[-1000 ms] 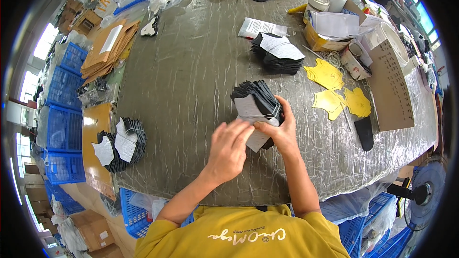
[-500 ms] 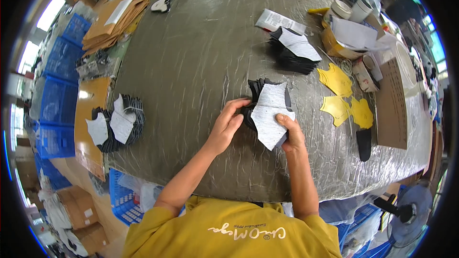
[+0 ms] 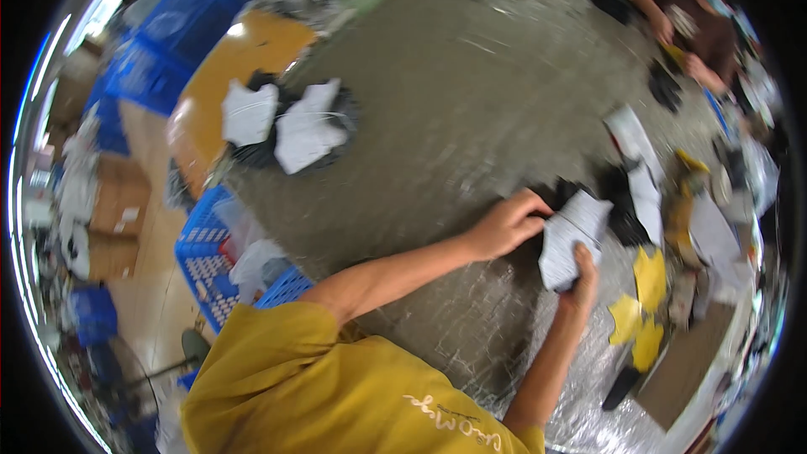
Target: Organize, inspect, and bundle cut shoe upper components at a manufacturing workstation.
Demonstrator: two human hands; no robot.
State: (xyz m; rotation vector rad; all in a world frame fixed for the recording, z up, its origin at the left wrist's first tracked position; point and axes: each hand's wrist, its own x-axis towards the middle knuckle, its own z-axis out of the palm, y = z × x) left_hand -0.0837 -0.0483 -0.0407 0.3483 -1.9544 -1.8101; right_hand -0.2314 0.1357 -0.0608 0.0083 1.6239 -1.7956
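Note:
A tied stack of cut pieces, dark underneath with a pale grey speckled piece on top, is held above the table; a thin cord crosses it. My right hand grips its lower right side, thumb on the pale face and fingers hidden beneath. At the left edge of the same stack, my left hand is closed, its thumb and forefinger meeting the dark layers; the exact contact is blurred. Just beyond, to the right, lies another dark stack with a pale top piece.
Two more tied stacks lie at the table's left edge. Yellow cut pieces and a dark strip are on the right, beside a cardboard piece. A co-worker's hands work at the far right. Below left stands a blue basket.
The view has swung to the left and tilted, so the table and stacks appear shifted and turned. Both my hands stay at the same stack. More of the co-worker has come into sight.

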